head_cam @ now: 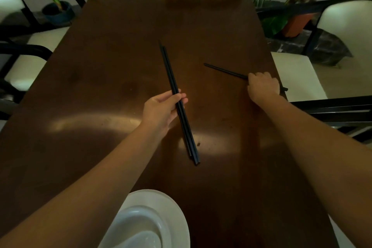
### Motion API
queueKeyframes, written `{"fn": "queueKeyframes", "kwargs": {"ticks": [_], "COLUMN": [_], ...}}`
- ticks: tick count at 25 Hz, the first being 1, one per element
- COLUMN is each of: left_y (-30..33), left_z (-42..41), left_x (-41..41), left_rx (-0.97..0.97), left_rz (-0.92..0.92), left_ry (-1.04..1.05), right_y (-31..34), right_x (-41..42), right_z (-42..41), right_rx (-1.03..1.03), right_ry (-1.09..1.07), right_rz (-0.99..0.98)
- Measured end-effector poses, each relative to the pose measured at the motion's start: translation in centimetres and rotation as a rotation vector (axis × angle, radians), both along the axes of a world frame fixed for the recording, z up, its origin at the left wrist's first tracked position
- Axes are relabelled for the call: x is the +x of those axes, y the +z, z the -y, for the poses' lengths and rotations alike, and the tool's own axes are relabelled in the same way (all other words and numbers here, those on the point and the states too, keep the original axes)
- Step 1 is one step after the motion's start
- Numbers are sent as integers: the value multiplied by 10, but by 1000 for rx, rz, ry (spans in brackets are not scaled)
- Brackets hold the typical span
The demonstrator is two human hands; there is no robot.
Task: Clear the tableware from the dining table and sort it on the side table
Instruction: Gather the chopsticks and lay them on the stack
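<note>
White plate (173, 205) and bowl (138, 225) sit nearest, between the forearms — left hand (161, 109) clamps bundled black chopsticks (171, 78); right hand (263, 86) closes over another pair (223, 70) on the table (112, 62).

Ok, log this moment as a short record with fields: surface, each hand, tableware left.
surface: dark wooden dining table
left hand: grip shut on a bundle of black chopsticks, lifted at an angle
right hand: closed over another black chopstick pair lying near the table's right edge
tableware left: white plate with a white bowl on it, at the near edge
</note>
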State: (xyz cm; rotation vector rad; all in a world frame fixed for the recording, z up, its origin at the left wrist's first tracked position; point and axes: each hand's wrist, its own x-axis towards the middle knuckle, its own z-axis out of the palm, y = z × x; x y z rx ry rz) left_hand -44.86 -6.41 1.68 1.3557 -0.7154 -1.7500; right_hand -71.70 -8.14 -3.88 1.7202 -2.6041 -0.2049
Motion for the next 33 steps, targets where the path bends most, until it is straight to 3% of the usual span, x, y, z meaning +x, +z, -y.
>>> {"fn": "queueKeyframes", "kwargs": {"ticks": [3,5,9,12,15,22,27,33], "left_y": [-3,-3,-5,-10,-16,-21,-16,-3], "left_z": [2,3,0,-4,-6,-13,-20,-29], "left_x": [0,-1,-2,-2,-3,-5,-3,-3], "left_rx": [10,18,82,107,133,51,83,177], "left_rz": [-10,-8,3,-19,-26,88,107,-80], "left_ry": [-5,-14,-30,-33,-23,-54,-118,-172], "right_y": [1,9,25,30,32,19,18,39], "right_x": [2,9,34,82,128,156,150,156], "right_z": [-2,-5,-29,-65,-92,-105,-112,-161], "right_rx": [-19,22,18,-90,-202,-226,-12,143], "right_ry": [66,70,-97,-52,-19,70,-133,-89], "right_rz": [-5,104,600,933,1009,900,1370,1649]}}
